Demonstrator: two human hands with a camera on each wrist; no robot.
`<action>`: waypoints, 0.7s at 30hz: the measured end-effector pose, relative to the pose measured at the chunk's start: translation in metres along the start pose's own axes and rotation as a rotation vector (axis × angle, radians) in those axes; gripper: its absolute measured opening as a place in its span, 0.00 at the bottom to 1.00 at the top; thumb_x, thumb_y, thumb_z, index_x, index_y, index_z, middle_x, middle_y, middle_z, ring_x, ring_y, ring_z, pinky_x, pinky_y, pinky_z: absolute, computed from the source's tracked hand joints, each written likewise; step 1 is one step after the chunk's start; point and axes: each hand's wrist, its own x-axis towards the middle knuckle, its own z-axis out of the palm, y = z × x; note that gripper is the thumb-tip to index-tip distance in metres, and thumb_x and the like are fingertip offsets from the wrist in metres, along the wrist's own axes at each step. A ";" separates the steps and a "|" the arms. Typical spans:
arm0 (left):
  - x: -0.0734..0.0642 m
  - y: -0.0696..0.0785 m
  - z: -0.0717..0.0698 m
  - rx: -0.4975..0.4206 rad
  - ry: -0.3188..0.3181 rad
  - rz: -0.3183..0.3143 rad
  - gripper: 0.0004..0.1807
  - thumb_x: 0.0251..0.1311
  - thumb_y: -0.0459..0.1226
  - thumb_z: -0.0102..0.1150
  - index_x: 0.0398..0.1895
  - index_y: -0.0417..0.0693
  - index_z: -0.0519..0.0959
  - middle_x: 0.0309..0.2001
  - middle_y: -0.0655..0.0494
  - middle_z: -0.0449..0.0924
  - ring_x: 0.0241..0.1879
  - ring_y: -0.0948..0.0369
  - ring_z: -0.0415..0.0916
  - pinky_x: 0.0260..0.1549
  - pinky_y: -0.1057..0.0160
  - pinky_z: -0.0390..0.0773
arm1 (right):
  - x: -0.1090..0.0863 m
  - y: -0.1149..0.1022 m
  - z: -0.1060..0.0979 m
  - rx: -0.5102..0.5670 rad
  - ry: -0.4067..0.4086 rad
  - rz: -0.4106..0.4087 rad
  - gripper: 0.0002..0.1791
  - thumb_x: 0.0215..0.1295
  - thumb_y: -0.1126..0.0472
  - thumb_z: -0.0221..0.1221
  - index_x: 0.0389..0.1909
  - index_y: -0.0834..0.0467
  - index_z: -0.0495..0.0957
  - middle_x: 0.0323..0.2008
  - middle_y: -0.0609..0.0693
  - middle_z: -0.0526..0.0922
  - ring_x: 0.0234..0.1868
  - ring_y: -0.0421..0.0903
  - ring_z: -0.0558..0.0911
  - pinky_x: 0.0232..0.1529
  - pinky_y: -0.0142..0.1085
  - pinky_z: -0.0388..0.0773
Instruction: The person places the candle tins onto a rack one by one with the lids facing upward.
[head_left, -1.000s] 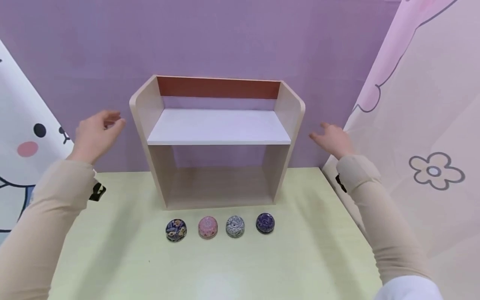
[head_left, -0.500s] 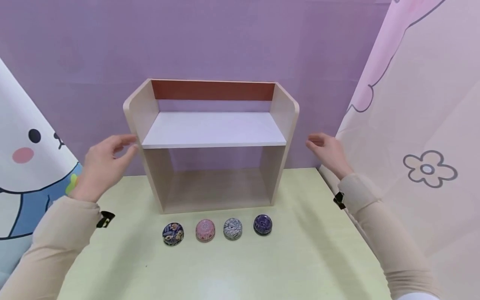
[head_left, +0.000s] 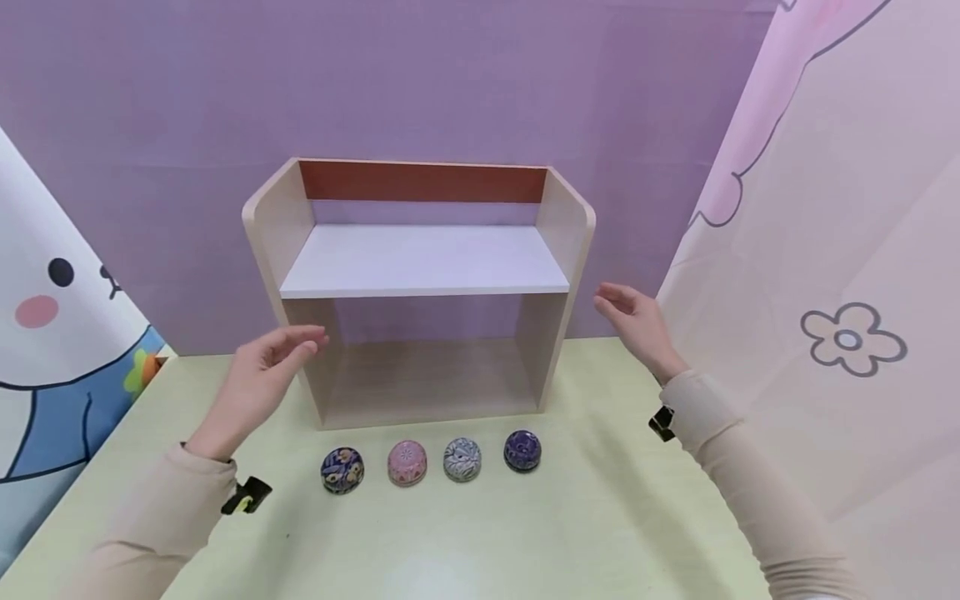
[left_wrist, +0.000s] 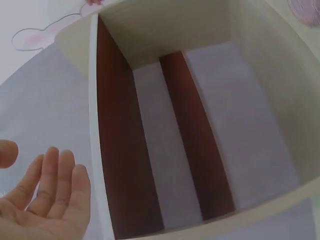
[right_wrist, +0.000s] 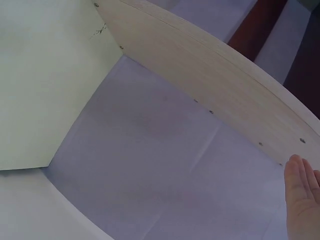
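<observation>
A small two-tier shelf of pale wood, with a white middle board and a reddish-brown back strip, stands against the purple backdrop. My left hand hovers before its left side panel with fingers loosely bent, holding nothing. To the right of the shelf, my right hand is in the air with nothing in it. In front of the shelf lies a row of small round tins: a navy floral one, a pink one, a grey-white leafy one and a dark purple one.
The pale yellow-green table carries the shelf and tins. A purple cloth hangs behind. On the left is a cartoon-printed cloth, on the right a pale flower-printed one.
My left hand has come down and rightward, from beside the shelf to before its left panel. My right hand has lowered a little and shifted slightly left. Shelf and tins stay put.
</observation>
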 end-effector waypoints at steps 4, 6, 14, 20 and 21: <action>-0.004 -0.009 0.008 -0.124 -0.056 0.000 0.21 0.68 0.46 0.43 0.56 0.42 0.71 0.46 0.71 0.77 0.45 0.78 0.72 0.46 0.82 0.68 | 0.002 0.001 0.006 0.059 -0.025 -0.016 0.28 0.65 0.56 0.53 0.63 0.65 0.63 0.60 0.61 0.70 0.60 0.53 0.71 0.62 0.43 0.66; -0.007 -0.015 0.013 -0.158 -0.083 -0.005 0.21 0.68 0.45 0.43 0.56 0.41 0.71 0.45 0.74 0.76 0.45 0.77 0.73 0.46 0.82 0.68 | 0.004 0.000 0.009 0.094 -0.032 -0.024 0.30 0.65 0.57 0.54 0.65 0.64 0.60 0.61 0.61 0.68 0.62 0.53 0.69 0.63 0.43 0.65; -0.015 -0.032 0.035 -0.183 -0.167 -0.042 0.20 0.67 0.44 0.45 0.55 0.42 0.72 0.51 0.49 0.77 0.46 0.75 0.73 0.46 0.80 0.69 | 0.022 -0.010 0.023 0.216 -0.036 -0.037 0.35 0.62 0.54 0.57 0.67 0.60 0.57 0.65 0.57 0.64 0.65 0.51 0.65 0.65 0.43 0.62; -0.019 -0.041 0.045 -0.191 -0.203 -0.071 0.20 0.67 0.44 0.45 0.55 0.42 0.72 0.52 0.46 0.76 0.49 0.69 0.74 0.51 0.71 0.72 | 0.036 -0.013 0.034 0.198 -0.004 -0.009 0.32 0.61 0.55 0.57 0.65 0.60 0.61 0.61 0.58 0.69 0.61 0.49 0.70 0.62 0.42 0.67; -0.019 -0.042 0.046 -0.182 -0.212 -0.074 0.20 0.67 0.44 0.45 0.55 0.42 0.72 0.52 0.46 0.76 0.50 0.65 0.75 0.53 0.66 0.73 | 0.038 -0.014 0.036 0.200 0.003 -0.005 0.32 0.61 0.55 0.57 0.65 0.61 0.62 0.61 0.59 0.70 0.60 0.49 0.71 0.61 0.42 0.68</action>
